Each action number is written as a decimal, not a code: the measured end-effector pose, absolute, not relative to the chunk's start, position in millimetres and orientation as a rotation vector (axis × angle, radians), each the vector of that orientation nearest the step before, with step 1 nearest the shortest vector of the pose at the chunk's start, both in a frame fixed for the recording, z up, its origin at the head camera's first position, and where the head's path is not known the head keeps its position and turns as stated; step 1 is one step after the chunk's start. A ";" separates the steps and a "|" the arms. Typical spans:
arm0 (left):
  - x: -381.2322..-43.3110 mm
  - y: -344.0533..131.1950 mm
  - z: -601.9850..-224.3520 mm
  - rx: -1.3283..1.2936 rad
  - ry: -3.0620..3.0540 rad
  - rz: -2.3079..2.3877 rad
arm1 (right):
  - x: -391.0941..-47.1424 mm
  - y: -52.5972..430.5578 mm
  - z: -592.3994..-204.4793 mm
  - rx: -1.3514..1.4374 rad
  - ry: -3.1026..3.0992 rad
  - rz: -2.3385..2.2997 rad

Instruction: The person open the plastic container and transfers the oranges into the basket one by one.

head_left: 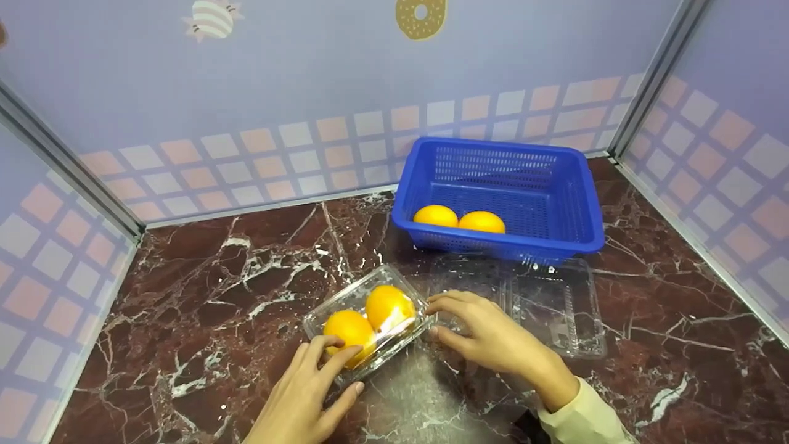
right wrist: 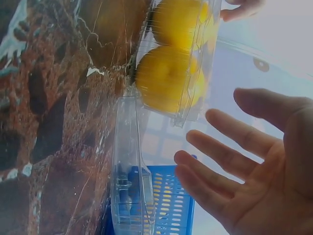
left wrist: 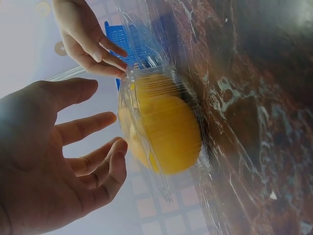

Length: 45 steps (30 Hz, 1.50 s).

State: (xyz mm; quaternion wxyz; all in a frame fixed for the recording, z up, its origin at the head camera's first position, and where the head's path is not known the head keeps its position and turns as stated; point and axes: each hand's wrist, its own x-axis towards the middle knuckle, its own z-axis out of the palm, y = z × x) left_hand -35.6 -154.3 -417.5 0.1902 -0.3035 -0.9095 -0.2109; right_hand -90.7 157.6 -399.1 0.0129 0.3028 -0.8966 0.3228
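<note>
A clear plastic clamshell box [head_left: 389, 275] sits at an angle on the table with two oranges [head_left: 389, 306] inside. Its lid lies over the fruit, as the left wrist view shows from the side. My left hand [head_left: 311, 388] hovers at the box's near left corner, fingers loosely bent and thumb apart. At the box's right end is my right hand [head_left: 487, 330], with its fingertips close to the rim. In the right wrist view, the fingers [right wrist: 230, 154] are spread with nothing between them.
A second clear clamshell box [head_left: 555, 308] lies opened flat to the right, partly behind my right hand. Behind it stands a blue basket [head_left: 499, 242] holding two more oranges [head_left: 482, 221]. Patterned panels [head_left: 308, 145] wall in the marbled table [head_left: 203, 320] at the back and sides.
</note>
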 end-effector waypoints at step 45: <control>-72.9 -65.9 -404.9 -0.788 -2.806 -0.536 | -100.6 140.5 -434.0 0.234 -2.638 2.332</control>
